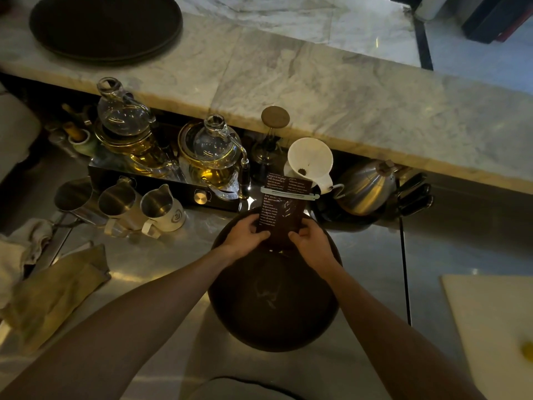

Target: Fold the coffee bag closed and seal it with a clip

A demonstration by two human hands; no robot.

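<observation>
Both hands hold one dark coffee bag (pixel 281 210) upright over a round dark tray (pixel 274 298) on the steel worktop. The left hand (pixel 245 236) grasps the bag's lower left edge, thumb across the front; the right hand (pixel 310 241) grasps the lower right edge the same way. One pale clip (pixel 290 194) already lies across the bag near its top, at twelve o'clock from the hands, with a printed flap of the bag standing above it.

By my reading the task is close to done: the clip is on and spans the full width of the bag. Whether the top is folded over beneath the clip or only pinched flat, I cannot tell from this angle. What seems left is a check of the seal and setting the bag down.

Counting the rest: three metal pitchers (pixel 121 202) stand in a row at nine to ten o'clock from the bag. Two glass pots (pixel 215 142) sit behind them at eleven o'clock on a dark stand. One white dripper (pixel 310 161) stands just behind the bag at one o'clock, and one steel kettle (pixel 364 187) lies at two o'clock. Two cloths (pixel 57 293) lie at eight o'clock. One pale cutting board (pixel 490 327) sits at four o'clock. Round dark plates (pixel 105 27) rest on the marble counter (pixel 317 82) far off at eleven o'clock; how many are stacked I cannot tell.
</observation>
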